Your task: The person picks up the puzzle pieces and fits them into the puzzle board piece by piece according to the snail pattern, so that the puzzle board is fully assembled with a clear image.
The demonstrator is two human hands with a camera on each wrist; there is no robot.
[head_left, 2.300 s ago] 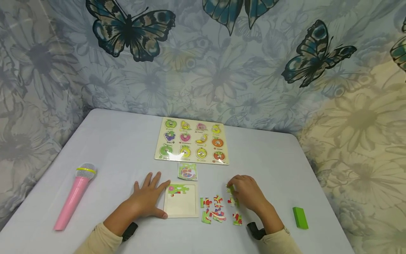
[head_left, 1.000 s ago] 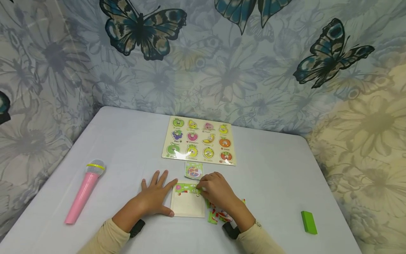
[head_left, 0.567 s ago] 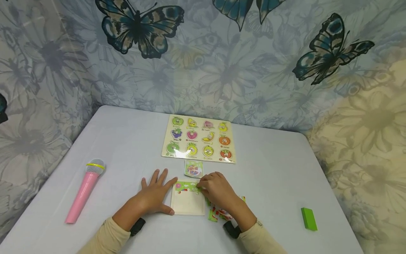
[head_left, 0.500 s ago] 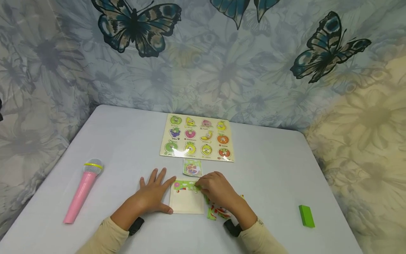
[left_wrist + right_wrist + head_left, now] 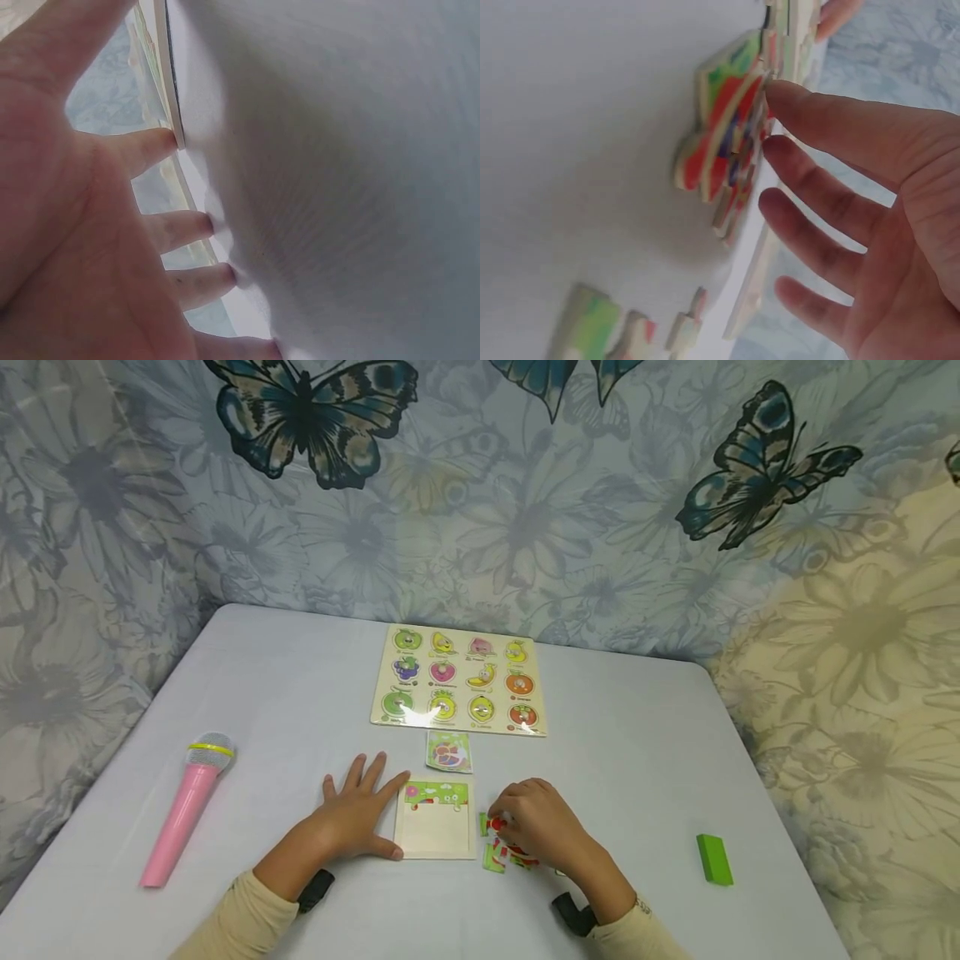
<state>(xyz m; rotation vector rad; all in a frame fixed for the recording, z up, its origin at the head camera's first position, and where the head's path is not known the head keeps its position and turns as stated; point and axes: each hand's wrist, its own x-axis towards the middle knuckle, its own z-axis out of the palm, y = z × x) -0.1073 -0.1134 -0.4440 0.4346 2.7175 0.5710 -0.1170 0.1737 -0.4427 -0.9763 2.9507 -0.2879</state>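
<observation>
The right hand (image 5: 543,822) hides some loose puzzle pieces (image 5: 492,860). Seen from the right wrist, a green piece (image 5: 589,322) is blurry and cut off. The fruit board (image 5: 462,660) has writing (image 5: 444,683) too tiny to read.

Puzzle tray (image 5: 435,837) placed on the surface (image 5: 315,685), joined pieces (image 5: 437,793) set along its back edge, loose pieces (image 5: 492,862) just to its right, card (image 5: 449,752) laid behind tray, fruit board (image 5: 461,683) behind card, microphone (image 5: 182,814) laid far left, block (image 5: 715,860) far right.
</observation>
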